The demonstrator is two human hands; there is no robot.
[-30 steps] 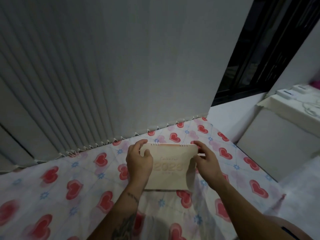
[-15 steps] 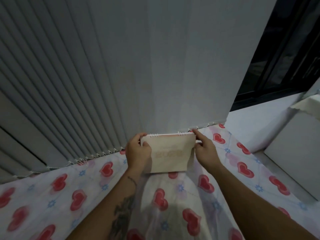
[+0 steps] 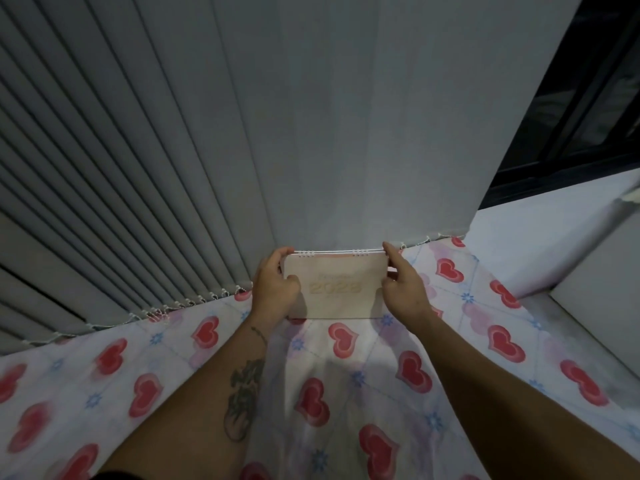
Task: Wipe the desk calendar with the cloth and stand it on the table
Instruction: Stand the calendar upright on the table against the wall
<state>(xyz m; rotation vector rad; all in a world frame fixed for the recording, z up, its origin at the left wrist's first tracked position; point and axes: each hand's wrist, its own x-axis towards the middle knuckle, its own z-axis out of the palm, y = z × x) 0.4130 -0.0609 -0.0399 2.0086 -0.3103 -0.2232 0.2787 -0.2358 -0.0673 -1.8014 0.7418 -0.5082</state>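
Note:
The desk calendar, cream with a white spiral binding on top and gold numbers on its front, stands upright at the far edge of the table, right in front of the blinds. My left hand grips its left edge, thumb on the front. My right hand pinches its right edge near the top corner. The table wears a white covering with red hearts. No wiping cloth is in sight.
Grey vertical blinds hang right behind the calendar, their beaded chain along the table's far edge. A dark window is at the upper right. A white ledge and a white box sit to the right of the table.
Both hands have carried the calendar away from me, from mid-table to the far edge against the blinds. Its bottom edge now rests on the covering.

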